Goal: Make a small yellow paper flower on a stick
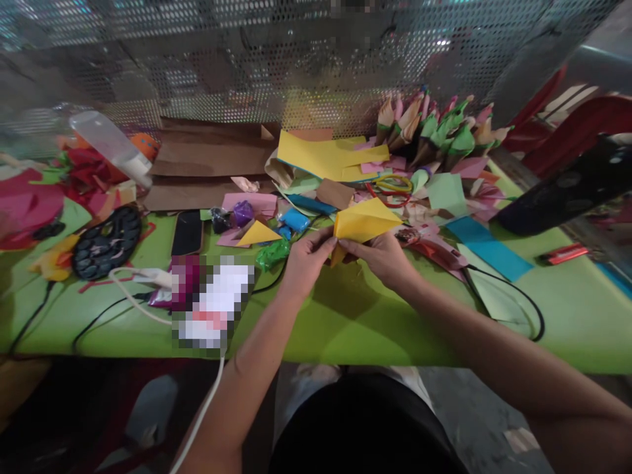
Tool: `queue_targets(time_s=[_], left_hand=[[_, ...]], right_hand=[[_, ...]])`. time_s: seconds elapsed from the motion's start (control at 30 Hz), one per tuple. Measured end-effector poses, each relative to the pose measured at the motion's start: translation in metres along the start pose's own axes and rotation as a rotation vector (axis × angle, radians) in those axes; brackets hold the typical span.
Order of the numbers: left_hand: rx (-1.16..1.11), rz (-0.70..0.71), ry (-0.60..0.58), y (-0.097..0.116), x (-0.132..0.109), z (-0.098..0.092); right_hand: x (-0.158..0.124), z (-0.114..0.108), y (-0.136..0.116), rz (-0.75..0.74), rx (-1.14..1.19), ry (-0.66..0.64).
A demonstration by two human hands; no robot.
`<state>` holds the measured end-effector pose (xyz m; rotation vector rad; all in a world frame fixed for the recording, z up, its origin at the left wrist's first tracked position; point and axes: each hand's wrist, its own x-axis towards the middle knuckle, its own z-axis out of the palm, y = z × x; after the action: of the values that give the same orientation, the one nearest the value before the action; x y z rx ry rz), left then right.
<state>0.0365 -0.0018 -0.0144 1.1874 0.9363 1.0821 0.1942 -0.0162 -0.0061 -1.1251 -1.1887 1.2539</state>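
Note:
Both my hands hold a piece of yellow paper [368, 219], folded or rolled toward a cone shape, above the green table [326, 322]. My left hand [312, 258] pinches its left end between thumb and fingers. From the lower side, my right hand [382, 257] grips the same paper with its thumb in front; the other fingers are partly hidden behind. Beyond the hands lies a brown paper piece [336, 193]. A glue gun [437, 250] with a black cord rests to the right of my right hand. Left of my left hand is a crumpled green wrapper [273, 254].
Bundled paper cones [444, 128] stand at the back right, near a dark bottle [567, 184]. A red cutter or lighter [563, 253] lies at right. Phones [187, 232], a blurred-out screen [216, 306] and cables occupy the left. Brown paper [212, 155] leans against the perforated metal panel [222, 66].

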Motion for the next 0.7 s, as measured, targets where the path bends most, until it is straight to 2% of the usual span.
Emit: queue_targets(time_s=[0.27, 0.53, 0.6, 0.7], left_hand=[[0.006, 0.06, 0.035, -0.001, 0.002, -0.001], [0.109, 0.042, 0.101, 0.0, 0.001, 0.001], [0.143, 0.055, 0.126, 0.002, 0.001, -0.002], [0.227, 0.112, 0.175, 0.004, 0.001, -0.008]], right_hand=[[0.001, 0.002, 0.002, 0.043, -0.023, -0.001], [0.0, 0.006, 0.008, 0.065, -0.061, -0.016], [0.0, 0.002, 0.004, 0.063, -0.091, -0.035], [0.0, -0.017, -0.013, 0.038, -0.24, -0.098]])
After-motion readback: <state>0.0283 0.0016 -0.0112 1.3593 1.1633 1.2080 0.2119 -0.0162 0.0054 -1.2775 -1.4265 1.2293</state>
